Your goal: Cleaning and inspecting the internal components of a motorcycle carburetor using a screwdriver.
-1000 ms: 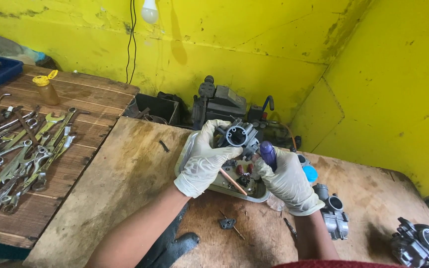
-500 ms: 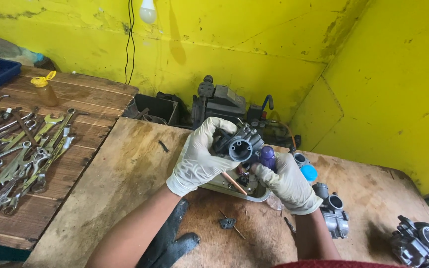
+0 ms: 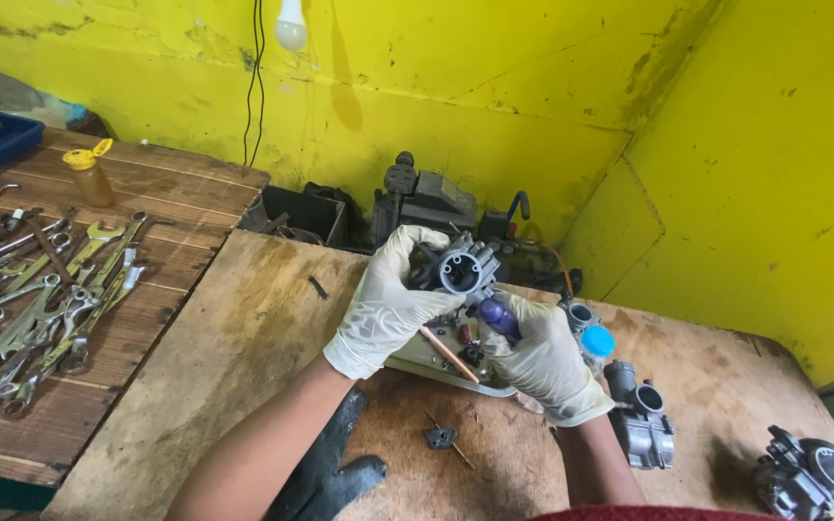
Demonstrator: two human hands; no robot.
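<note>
While both hands grip a carburetor (image 3: 458, 271), a metal tray (image 3: 415, 355) holds small parts.

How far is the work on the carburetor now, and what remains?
Done, it seems: small parts already lie loose, one on the wooden board and more in the metal tray. In hand: the left hand holds the carburetor up, while the right hand works a purple-handled screwdriver at it. Left: two more carburetors wait on the board, untouched.
</note>
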